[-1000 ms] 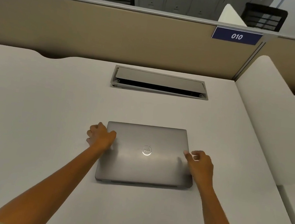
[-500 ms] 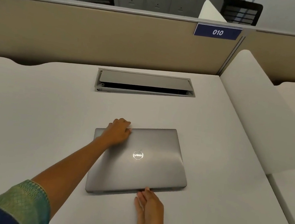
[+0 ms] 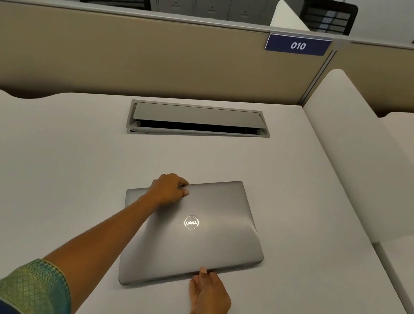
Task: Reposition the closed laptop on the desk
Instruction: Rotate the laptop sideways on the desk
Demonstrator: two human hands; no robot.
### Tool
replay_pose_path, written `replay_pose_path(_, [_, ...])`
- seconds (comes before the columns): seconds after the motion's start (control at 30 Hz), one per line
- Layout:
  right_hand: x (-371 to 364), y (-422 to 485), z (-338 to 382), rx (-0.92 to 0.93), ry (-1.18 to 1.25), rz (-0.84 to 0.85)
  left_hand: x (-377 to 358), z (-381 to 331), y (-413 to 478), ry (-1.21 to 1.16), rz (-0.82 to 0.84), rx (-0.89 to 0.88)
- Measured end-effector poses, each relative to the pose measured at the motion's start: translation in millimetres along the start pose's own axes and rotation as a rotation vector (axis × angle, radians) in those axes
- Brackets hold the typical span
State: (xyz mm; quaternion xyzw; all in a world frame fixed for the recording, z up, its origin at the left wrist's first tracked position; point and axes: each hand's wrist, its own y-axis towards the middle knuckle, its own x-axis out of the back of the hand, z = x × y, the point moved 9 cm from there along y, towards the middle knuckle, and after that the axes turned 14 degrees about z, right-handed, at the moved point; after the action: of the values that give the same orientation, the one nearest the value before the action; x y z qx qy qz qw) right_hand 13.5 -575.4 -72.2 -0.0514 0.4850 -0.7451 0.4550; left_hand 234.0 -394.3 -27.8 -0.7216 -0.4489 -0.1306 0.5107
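A: What's in front of you, biggest first?

B: One pale desk, w/ a beige partition along its far edge and a white divider on the right. One blue "010" tag sits on the partition's top right. One grey cable hatch is set into the desk, far of centre, flap partly open.

A: And the laptop?

B: One closed grey laptop, lid up, flat on the desk, near of the hatch and roughly centre. Its long axis runs left-right but it's skewed: the right end sits farther away than the left, so the near long edge slants. The round logo reads upright to you. Hinge side vs opening side: can't tell.

A: Where are your hands on it?

B: Two hands, on opposite long edges. Your left hand is at the far edge, left of mid, fingers curled over that edge, thumb on the lid, so it's gripping the laptop. Your right hand lies palm-down on the desk at the near edge, about mid-length, fingers flat and together, fingertip touching the edge; whether it's pressing or only resting, can't tell. So the laptop lies btwn your hands, near-to-far.

A: Anything else?

B: One green-and-blue sleeve on your left arm.
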Motion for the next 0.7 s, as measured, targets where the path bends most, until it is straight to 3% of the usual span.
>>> replay_pose_path(0.3, [-5.6,28.1,50.9,0.092,-0.231,0.049,3.9,58.9,-42.1,-0.256,-0.169,0.160])
replay_pose_path(0.7, [-83.1,66.2,125.3,0.018,-0.727,0.335,-31.4,117.1,-92.5,-0.724,-0.248,0.286])
